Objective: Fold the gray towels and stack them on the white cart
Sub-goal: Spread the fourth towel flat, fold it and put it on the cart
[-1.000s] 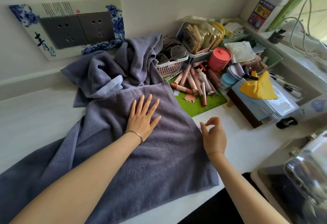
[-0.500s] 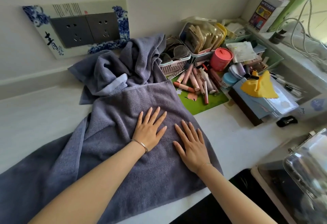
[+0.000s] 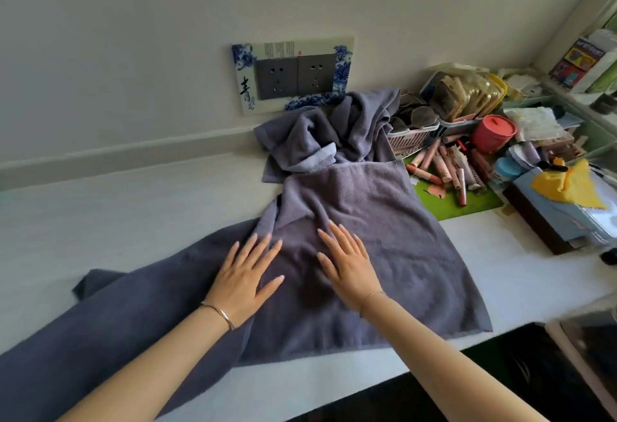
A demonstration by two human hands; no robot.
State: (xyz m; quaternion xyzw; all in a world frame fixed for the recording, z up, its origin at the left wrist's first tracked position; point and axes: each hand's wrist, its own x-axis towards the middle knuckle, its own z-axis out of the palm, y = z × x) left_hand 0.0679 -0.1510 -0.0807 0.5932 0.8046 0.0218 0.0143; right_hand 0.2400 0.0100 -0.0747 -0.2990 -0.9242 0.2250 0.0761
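Gray towel [image 3: 384, 238] is spread out on the white countertop [image 3: 133, 208], its near edge lying close to the front edge of the counter and its left end trailing off toward the bottom left corner. Both hands are lying flat on the middle of it, palms down, fingers straight and a bit spread, not gripping anything. Left hand [image 3: 245, 274] sits where the cloth bunches into a ridge, and the right hand [image 3: 347, 263] is just beside it, not touching it. Each wrist has a thin bracelet on it.

Behind that there's a second gray towel [image 3: 337, 134], all crumpled in a heap against the wall, right under the blue-and-white outlet plate [image 3: 290, 74]. To the right it's pretty cluttered: a green mat [image 3: 467, 203] with a pile of pink tubes [image 3: 444, 164], a coral-red jar [image 3: 494, 134], a small basket [image 3: 412, 136], and a yellow cloth [image 3: 567, 188] on top of a box. Can't see any cart from this angle.
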